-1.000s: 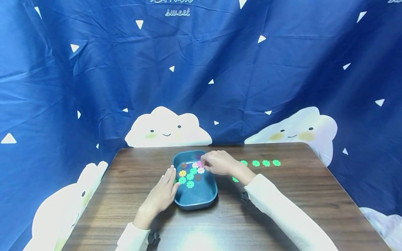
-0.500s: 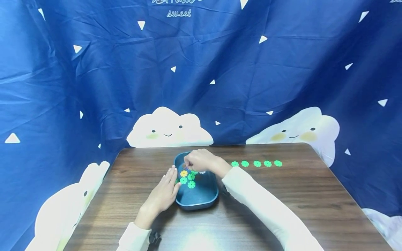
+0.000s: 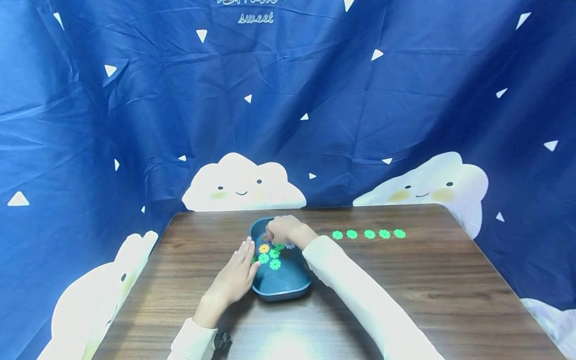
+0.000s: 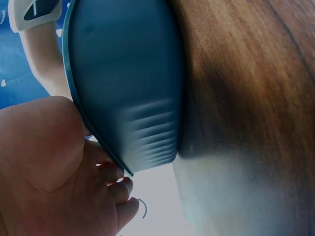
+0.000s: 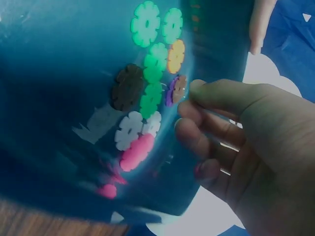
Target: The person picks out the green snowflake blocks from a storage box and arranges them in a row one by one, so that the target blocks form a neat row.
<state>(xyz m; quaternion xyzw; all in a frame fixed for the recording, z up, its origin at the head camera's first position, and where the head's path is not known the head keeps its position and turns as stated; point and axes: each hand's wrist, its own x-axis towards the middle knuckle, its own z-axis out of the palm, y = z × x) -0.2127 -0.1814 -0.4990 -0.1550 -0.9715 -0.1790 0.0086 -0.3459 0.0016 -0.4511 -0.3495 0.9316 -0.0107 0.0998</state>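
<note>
A dark teal tray (image 3: 281,290) holds several flower-shaped plastic discs. My left hand (image 3: 234,272) lies with straight fingers along the tray's left rim; its palm (image 4: 44,152) meets the rim in the left wrist view. Inside the tray's far end is my right hand (image 3: 283,229), its fingers bent. In the right wrist view its thumb and index fingertips (image 5: 198,88) are beside a brown disc (image 5: 180,88) overlapping a purple disc (image 5: 170,93); whether they pinch one is unclear. Green discs (image 5: 145,23), an orange disc (image 5: 176,56), white discs (image 5: 129,130) and a pink disc (image 5: 137,152) lie near.
Right of the tray, several green discs (image 3: 369,234) form a row on the wooden table (image 3: 427,280). The right sleeve (image 3: 355,290) crosses the table beside the tray. Behind hangs a blue curtain (image 3: 288,110) with cloud prints.
My right hand has moved left inside the tray, from the pink disc toward the brown and purple ones. Its sleeve now covers where a lone green disc showed below the row. My left hand stays put.
</note>
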